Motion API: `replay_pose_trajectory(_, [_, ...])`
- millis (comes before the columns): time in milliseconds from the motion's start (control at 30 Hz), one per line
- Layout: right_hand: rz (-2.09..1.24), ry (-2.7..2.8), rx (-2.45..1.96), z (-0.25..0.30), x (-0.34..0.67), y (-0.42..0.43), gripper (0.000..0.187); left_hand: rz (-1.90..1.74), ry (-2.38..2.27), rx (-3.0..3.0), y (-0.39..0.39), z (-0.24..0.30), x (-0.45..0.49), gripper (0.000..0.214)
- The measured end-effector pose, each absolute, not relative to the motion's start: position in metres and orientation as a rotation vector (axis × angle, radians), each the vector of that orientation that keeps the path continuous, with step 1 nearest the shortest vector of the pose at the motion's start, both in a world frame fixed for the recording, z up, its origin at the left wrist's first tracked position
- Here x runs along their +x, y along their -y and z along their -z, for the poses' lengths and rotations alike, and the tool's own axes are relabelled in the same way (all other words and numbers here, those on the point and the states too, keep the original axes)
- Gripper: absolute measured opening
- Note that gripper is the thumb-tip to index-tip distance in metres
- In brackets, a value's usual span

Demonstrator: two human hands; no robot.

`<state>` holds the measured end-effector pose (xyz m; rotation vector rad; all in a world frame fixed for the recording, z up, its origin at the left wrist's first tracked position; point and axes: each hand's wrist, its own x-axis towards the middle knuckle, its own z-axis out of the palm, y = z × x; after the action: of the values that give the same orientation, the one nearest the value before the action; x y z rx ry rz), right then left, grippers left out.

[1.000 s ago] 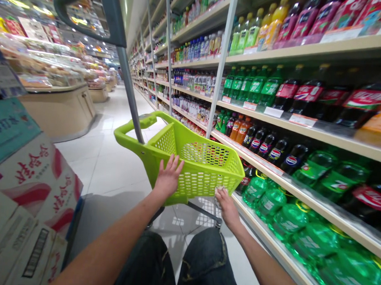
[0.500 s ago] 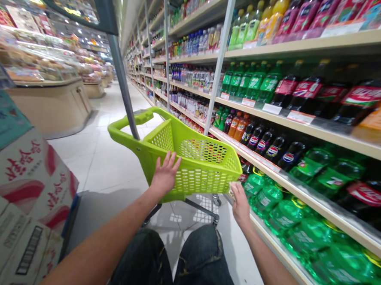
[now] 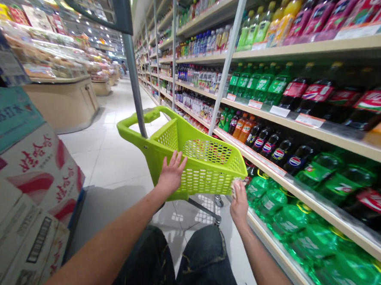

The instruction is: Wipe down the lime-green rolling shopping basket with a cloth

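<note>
A lime-green plastic shopping cart (image 3: 204, 175) stands in front of my knees, its perforated basket pointing toward the shelves. My left hand (image 3: 171, 172) lies against the basket's near side below the rim, fingers spread, holding nothing. At the basket's front corner, my right hand (image 3: 240, 201) pinches a crumpled whitish cloth (image 3: 236, 186) and presses it to the green plastic. The cloth is partly covered by my fingers, so its exact shape is hidden. A grey metal post (image 3: 133, 79) with a dark loop handle rises from the cart's left end.
Drink shelves (image 3: 308, 121) run along the right, with large green bottles (image 3: 294, 217) on the lowest level. Stacked cartons (image 3: 36, 172) stand close on my left. Behind them is a beige display counter (image 3: 60, 102). White floor tiles (image 3: 109, 154) stretch down the aisle.
The cloth in my right hand has shifted slightly and now lies against the basket's front corner. My left hand stays on the basket's side. The whole view has slid a little to the right.
</note>
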<state>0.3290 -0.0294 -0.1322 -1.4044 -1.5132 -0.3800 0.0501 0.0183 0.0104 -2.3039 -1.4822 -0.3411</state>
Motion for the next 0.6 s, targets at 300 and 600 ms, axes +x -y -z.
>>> replay_pose_trajectory(300, [0.379, 1.761, -1.408, 0.151, 0.324, 0.023, 0.060, 0.358, 1.470, -2.315, -0.017, -0.010, 0.049, 0.067])
replay_pose_trajectory(600, [0.429, 1.708, -1.229, 0.072, 0.303, 0.012, 0.056, 0.370, 1.471, -2.309, -0.017, -0.007, 0.049, 0.067])
